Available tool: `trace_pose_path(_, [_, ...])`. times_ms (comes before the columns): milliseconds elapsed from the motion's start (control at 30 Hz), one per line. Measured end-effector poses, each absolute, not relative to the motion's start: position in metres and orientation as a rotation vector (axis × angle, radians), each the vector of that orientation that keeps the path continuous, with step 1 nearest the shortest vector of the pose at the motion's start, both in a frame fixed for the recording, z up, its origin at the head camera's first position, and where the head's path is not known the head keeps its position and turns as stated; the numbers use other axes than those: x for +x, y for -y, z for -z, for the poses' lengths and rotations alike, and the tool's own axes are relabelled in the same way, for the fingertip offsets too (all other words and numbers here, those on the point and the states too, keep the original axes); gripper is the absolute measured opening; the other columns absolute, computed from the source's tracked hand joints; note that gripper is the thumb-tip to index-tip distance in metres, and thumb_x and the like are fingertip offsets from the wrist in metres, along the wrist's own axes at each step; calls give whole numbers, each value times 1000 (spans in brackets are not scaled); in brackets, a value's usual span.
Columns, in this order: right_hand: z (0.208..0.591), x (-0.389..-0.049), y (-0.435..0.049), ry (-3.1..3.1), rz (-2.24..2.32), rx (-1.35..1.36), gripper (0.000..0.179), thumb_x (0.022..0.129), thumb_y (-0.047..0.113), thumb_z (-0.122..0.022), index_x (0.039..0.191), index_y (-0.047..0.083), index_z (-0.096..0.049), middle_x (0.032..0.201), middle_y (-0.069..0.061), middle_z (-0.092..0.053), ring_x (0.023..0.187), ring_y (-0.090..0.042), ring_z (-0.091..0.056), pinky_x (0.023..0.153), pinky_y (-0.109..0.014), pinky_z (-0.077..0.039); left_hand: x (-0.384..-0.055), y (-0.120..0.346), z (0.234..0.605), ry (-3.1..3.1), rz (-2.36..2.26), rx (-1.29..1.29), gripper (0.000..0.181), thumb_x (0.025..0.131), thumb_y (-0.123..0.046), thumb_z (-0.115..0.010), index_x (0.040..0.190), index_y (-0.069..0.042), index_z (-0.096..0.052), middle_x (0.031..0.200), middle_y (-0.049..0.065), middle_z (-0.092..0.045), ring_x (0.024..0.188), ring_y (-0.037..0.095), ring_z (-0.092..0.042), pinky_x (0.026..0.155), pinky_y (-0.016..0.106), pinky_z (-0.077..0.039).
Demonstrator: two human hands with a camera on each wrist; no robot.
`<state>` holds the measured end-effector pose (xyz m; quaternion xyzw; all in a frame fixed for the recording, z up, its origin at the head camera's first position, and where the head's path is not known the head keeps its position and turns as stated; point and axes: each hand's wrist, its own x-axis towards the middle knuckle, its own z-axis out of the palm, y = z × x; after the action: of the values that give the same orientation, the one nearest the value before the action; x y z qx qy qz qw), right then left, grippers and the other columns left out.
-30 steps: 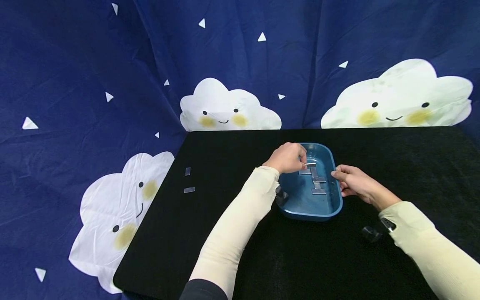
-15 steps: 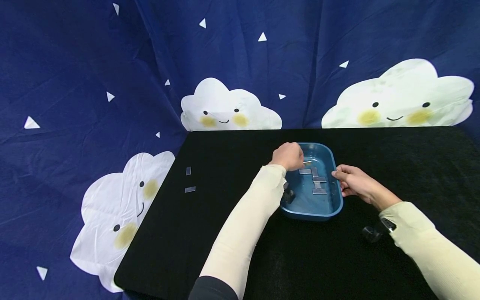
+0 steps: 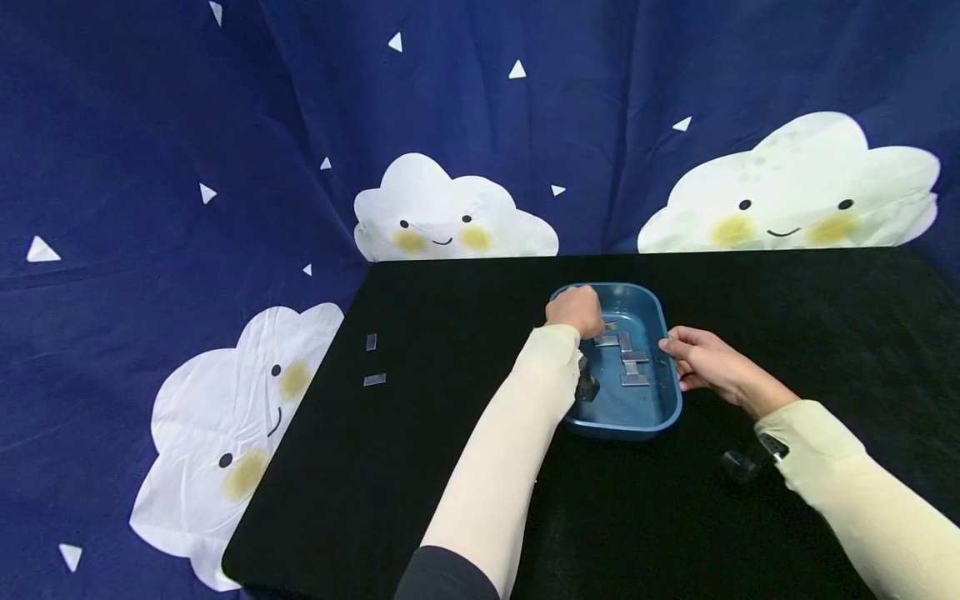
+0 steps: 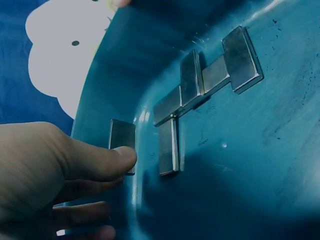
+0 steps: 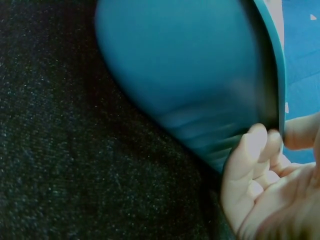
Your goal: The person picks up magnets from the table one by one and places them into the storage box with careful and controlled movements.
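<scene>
A blue rectangular basin stands on the black table. My left hand reaches over its far left side. Between thumb and fingers it pinches a flat grey metal block, held beside the basin's wall in the left wrist view. Several similar metal blocks lie end to side in a zigzag row on the basin floor, one closest to the held block. My right hand grips the basin's right rim, thumb at the top edge and fingers against the outer wall.
Two small flat pieces lie apart on the table's left part. A dark object sits beside the right wrist. A blue curtain with white clouds hangs behind and left of the table.
My left wrist and forearm have swung to the right over the basin, and the held block shows less in the head view. The right hand keeps its grip on the rim.
</scene>
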<state>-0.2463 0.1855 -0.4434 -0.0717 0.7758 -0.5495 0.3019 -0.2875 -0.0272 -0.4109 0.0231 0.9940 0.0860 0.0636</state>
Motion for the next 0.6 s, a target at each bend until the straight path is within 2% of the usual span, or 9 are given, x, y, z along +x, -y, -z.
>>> trace_pose_path(133, [442,-246,-186,-2060,1462,-194,18,105,31,-40,106,13,-44,82,5,-54,68,-9,-59,66,-27,-54,-289,24,415,-3022,-224,29,8,87,-30,-73,88,-22,-72,96,-7,-70,83,11,-62,73,33,-55])
trace_pose_path(233, [444,-246,-186,-2058,1465,-203,19,105,31,-40,106,12,-44,82,5,-54,68,-9,-59,65,-27,-54,-291,23,419,-3019,-203,51,13,87,-27,-72,100,-23,-74,106,-6,-72,88,11,-64,77,34,-55])
trace_pose_path(600, [448,-247,-188,-2072,1471,-197,21,105,33,-41,106,12,-44,82,4,-55,68,-9,-59,64,-27,-54,-301,16,428,-2968,-161,53,12,90,-28,-70,101,-23,-73,105,-5,-72,88,12,-64,76,35,-55])
